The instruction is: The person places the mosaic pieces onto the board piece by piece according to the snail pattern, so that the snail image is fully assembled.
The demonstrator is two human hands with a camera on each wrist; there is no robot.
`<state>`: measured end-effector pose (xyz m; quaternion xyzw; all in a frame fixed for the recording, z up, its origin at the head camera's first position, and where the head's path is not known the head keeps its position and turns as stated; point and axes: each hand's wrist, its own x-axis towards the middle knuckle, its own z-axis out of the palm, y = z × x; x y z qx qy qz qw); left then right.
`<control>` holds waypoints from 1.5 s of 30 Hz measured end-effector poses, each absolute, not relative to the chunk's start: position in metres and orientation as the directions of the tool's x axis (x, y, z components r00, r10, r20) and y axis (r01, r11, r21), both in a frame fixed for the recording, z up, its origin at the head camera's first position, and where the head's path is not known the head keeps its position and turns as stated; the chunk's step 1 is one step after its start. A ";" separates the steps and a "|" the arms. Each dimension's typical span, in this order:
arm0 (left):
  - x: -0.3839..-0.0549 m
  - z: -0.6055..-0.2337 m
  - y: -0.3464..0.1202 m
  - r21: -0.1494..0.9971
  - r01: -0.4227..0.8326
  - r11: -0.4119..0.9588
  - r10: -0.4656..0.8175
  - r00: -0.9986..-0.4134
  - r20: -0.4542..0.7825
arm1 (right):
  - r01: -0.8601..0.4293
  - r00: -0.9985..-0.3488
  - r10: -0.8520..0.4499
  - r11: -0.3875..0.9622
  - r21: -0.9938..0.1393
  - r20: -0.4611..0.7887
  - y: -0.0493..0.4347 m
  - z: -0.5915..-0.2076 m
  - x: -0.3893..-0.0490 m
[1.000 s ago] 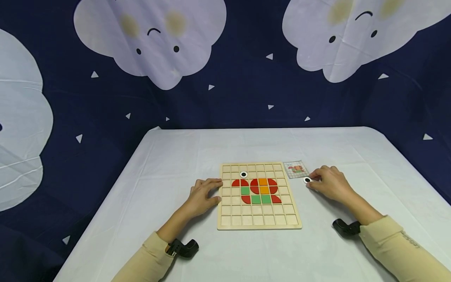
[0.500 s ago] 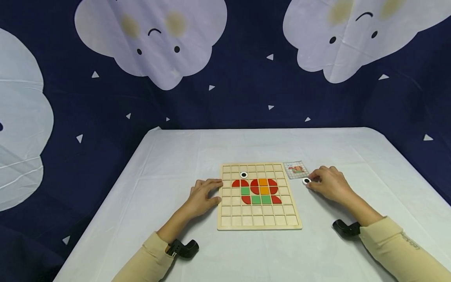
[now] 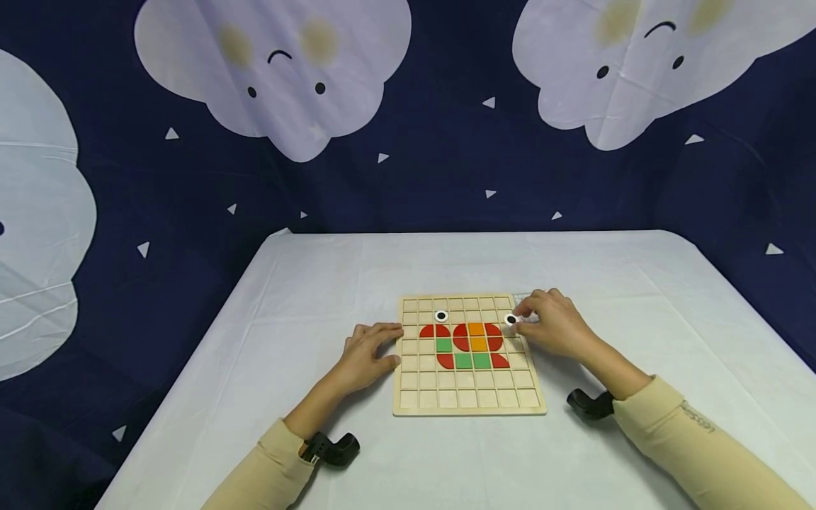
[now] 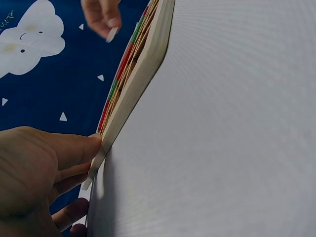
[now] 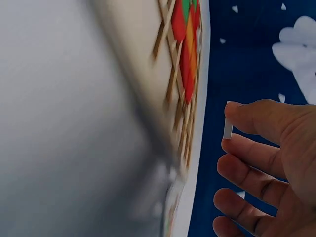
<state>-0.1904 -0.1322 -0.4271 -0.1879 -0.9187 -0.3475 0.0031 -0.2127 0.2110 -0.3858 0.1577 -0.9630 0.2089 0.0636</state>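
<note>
A wooden grid board (image 3: 468, 401) lies flat on the table. My left hand (image 3: 365, 356) rests its thumb and fingertips against the board's left edge, fingers mostly straight. Between thumb and index finger, my right hand (image 3: 557, 324) pinches a white eye tile (image 3: 511, 319) with a black dot, held above the board's upper right part. The right wrist view shows that tile (image 5: 228, 127) edge-on. Another eye tile (image 3: 441, 316) sits in the upper left of the grid. Below it are red curved tiles (image 3: 460, 337), green square tiles (image 3: 463, 360) and orange square tiles (image 3: 477, 343).
A picture card (image 3: 520, 298) lies by the board's upper right corner, mostly hidden behind my right hand. White cloth covers the table (image 3: 357, 269). Behind it hangs a dark blue curtain (image 3: 433, 191) with clouds.
My right hand has carried the eye tile left, from the table beside the card to over the board's right side. The left hand and board have stayed put.
</note>
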 end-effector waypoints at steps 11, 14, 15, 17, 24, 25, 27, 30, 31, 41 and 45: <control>-0.190 -0.426 -0.133 0.631 0.356 0.690 0.354 -0.926 0.135 | -0.450 -0.893 -0.401 0.813 -0.369 0.204 0.140 -0.381 -0.232; -0.189 -0.425 -0.133 0.632 0.352 0.690 0.355 -0.926 0.129 | -0.474 -0.881 -0.427 0.803 -0.361 0.205 0.125 -0.381 -0.236; -0.189 -0.425 -0.133 0.632 0.353 0.690 0.354 -0.926 0.131 | -0.478 -0.879 -0.433 0.801 -0.360 0.201 0.121 -0.382 -0.238; -0.189 -0.425 -0.133 0.632 0.354 0.690 0.352 -0.926 0.135 | -0.487 -0.873 -0.446 0.798 -0.354 0.196 0.114 -0.382 -0.241; -0.190 -0.425 -0.132 0.632 0.348 0.692 0.353 -0.927 0.125 | -0.462 -0.885 -0.444 0.804 -0.375 0.139 0.094 -0.385 -0.252; -0.190 -0.425 -0.133 0.630 0.351 0.693 0.353 -0.927 0.127 | -0.458 -0.887 -0.443 0.806 -0.375 0.132 0.091 -0.386 -0.254; -0.190 -0.426 -0.133 0.630 0.354 0.691 0.355 -0.926 0.130 | -0.456 -0.888 -0.443 0.809 -0.372 0.126 0.088 -0.388 -0.257; -0.190 -0.425 -0.133 0.630 0.358 0.689 0.359 -0.924 0.132 | -0.446 -0.891 -0.441 0.814 -0.371 0.104 0.084 -0.390 -0.260; -0.190 -0.425 -0.133 0.629 0.362 0.688 0.360 -0.923 0.136 | -0.442 -0.893 -0.440 0.817 -0.370 0.095 0.083 -0.390 -0.261; -0.189 -0.426 -0.133 0.626 0.349 0.697 0.360 -0.926 0.116 | -0.418 -0.902 -0.431 0.843 -0.340 0.040 0.079 -0.394 -0.265; -0.189 -0.426 -0.133 0.629 0.348 0.695 0.357 -0.927 0.118 | -0.424 -0.900 -0.434 0.844 -0.328 0.046 0.079 -0.394 -0.264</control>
